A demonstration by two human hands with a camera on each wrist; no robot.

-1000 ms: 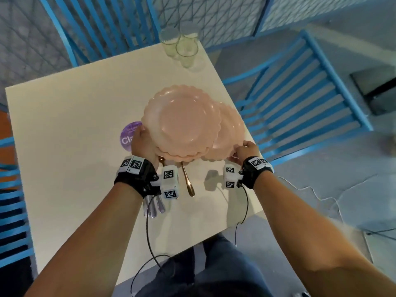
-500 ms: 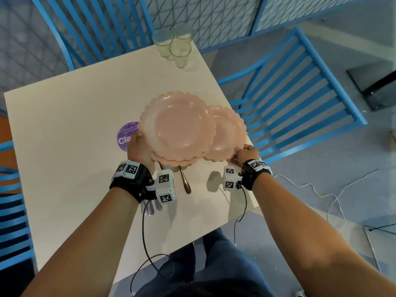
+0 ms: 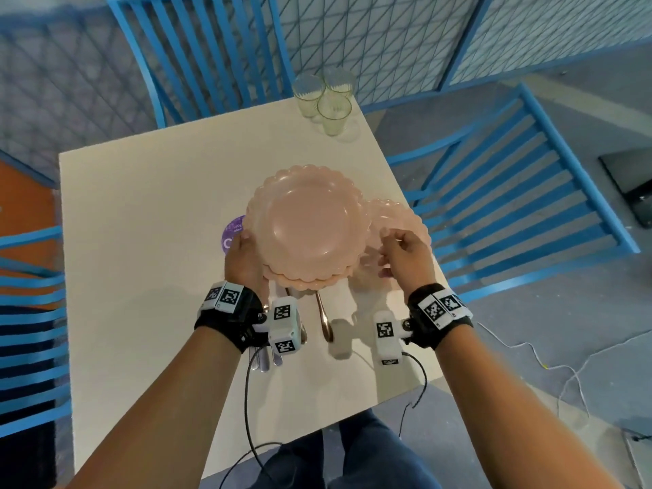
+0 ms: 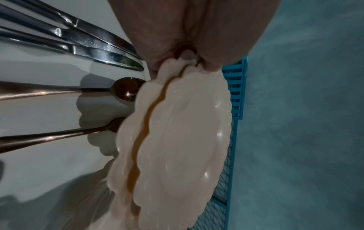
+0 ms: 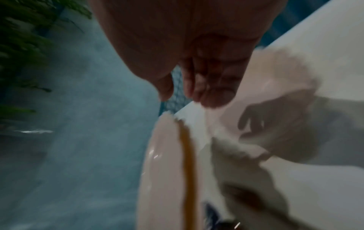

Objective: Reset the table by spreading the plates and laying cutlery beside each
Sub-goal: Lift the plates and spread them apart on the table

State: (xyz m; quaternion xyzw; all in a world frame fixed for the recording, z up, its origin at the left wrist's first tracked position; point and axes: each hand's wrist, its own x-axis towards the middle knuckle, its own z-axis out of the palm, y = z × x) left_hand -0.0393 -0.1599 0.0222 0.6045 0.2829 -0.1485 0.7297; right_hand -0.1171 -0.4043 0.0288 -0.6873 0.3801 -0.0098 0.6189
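Note:
A stack of pink scalloped plates (image 3: pixel 307 224) hangs just above the white table (image 3: pixel 141 241), and my left hand (image 3: pixel 247 248) grips its left rim. In the left wrist view the thumb and fingers pinch the rim of the stack (image 4: pixel 187 147). One more pink plate (image 3: pixel 398 217) lies on the table at the right. My right hand (image 3: pixel 388 255) hovers over it with loosely curled fingers (image 5: pixel 197 93) and holds nothing. Copper spoons (image 3: pixel 324 319) lie partly under the stack. Silver knives (image 3: pixel 263 358) lie under my left wrist.
Three glasses (image 3: pixel 326 100) stand at the table's far right corner. A purple sticker (image 3: pixel 233 231) shows beside my left hand. Blue slatted chairs stand at the right (image 3: pixel 511 192), the far side (image 3: pixel 211 47) and the left (image 3: pixel 28 312). The table's right edge runs close to the single plate.
My right hand has let go of the single plate's near rim and risen toward the stack. The left hand keeps its grip on the stack.

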